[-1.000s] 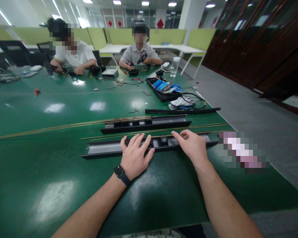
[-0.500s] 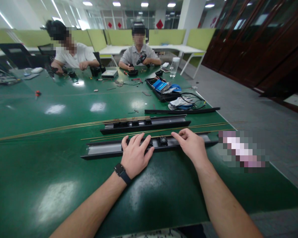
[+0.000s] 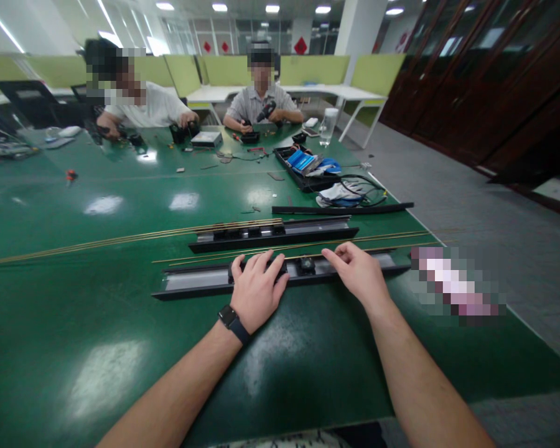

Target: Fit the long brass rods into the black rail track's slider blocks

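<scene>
A long black channel (image 3: 205, 285) with a pale inner face lies across the table before me. My left hand (image 3: 259, 283), with a dark watch on its wrist, rests over the channel with fingers spread, partly covering a black block (image 3: 233, 272) inside it. To the right, a separate small black block (image 3: 307, 265) sits in the same channel. My right hand (image 3: 358, 274) pinches a thin brass rod (image 3: 294, 257) between thumb and fingers above the channel. That rod runs left toward the blocks; its left end is hidden behind my left hand.
Behind lies a second black channel (image 3: 280, 239) holding black blocks, with several brass rods (image 3: 121, 239) across it. Farther back are a black strip (image 3: 343, 209), gloves (image 3: 340, 194) and a black tray (image 3: 303, 180). Two people sit opposite; one holds a power drill (image 3: 266, 111).
My left hand has shifted very slightly to the right over the block. My right hand keeps its pinch almost unmoved. Across the table, the person at left has moved a hand onto a black part.
</scene>
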Tool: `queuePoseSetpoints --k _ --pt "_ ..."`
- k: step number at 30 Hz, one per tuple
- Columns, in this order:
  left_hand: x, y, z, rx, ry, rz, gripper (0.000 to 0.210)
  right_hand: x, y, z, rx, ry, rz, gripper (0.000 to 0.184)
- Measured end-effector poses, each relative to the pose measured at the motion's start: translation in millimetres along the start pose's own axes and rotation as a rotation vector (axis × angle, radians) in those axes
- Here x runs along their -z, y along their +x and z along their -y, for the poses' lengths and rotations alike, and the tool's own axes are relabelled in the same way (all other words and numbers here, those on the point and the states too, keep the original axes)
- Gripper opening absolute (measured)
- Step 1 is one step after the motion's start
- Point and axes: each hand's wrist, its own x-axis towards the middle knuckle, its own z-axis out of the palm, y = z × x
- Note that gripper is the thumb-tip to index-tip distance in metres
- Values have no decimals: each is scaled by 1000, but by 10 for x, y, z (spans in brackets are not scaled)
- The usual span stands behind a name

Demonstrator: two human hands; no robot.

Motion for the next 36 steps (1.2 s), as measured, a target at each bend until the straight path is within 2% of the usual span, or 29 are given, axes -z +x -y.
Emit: queuePoseSetpoints --k 7,14,22,28,36 --pt "-18 1 -7 2 11 -3 39 -5 24 -3 2 -74 -10 52" --pt "-6 12 -29 11 20 13 38 -33 26 -56 19 20 -1 51" --pt "0 29 -63 1 25 8 40 -10 53 -59 19 -11 -1 65" --pt "-4 38 -74 -14 13 17 37 -1 63 -69 -5 -58 25 58" --pt "-4 40 -97 -17 29 31 37 -6 36 -52 9 -10 -34 54"
